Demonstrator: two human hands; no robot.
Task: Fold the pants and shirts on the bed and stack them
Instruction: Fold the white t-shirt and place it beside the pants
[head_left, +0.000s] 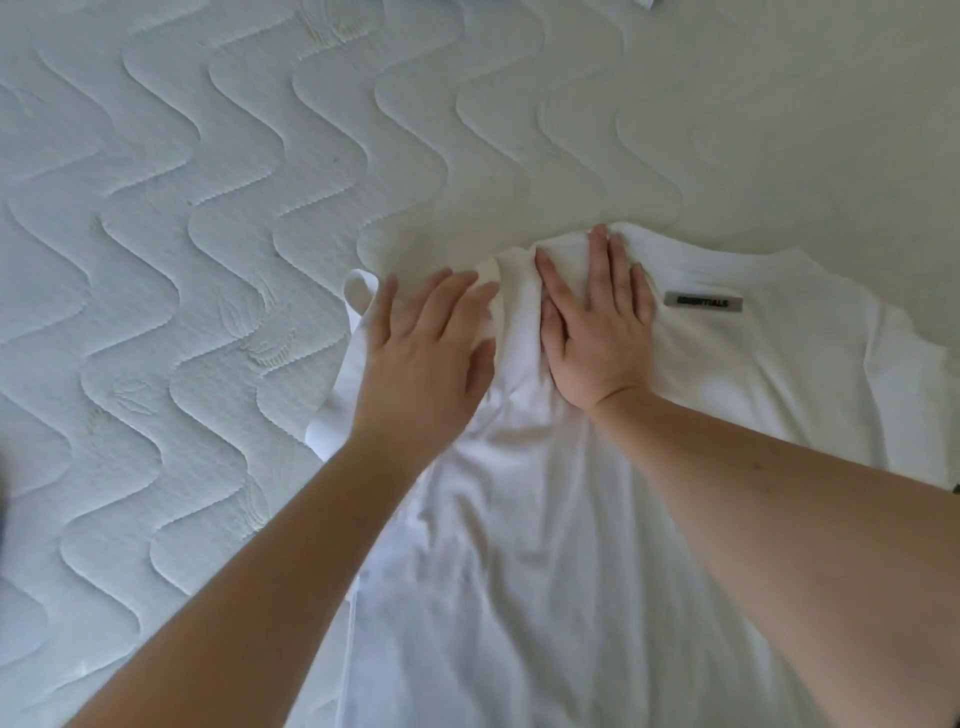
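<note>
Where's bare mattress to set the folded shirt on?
Bare mattress lies left of the shirt and beyond its collar. Near right is crowded: shirt, left hand, right hand. White cloth pokes in at the top edge.

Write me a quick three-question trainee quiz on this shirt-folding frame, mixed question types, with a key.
1. True or false: both hands lie flat, palms down, on the white shirt.
2. Multiple choice: the grey label sits (A) to the right of the right hand, (B) under the left hand, (C) on the quilted mattress.
3. Short answer: where is the fabric bunched up?

Key:
1. True.
2. A.
3. Between the two hands, at the shirt's left shoulder, where the sleeve is being turned inward.
</note>
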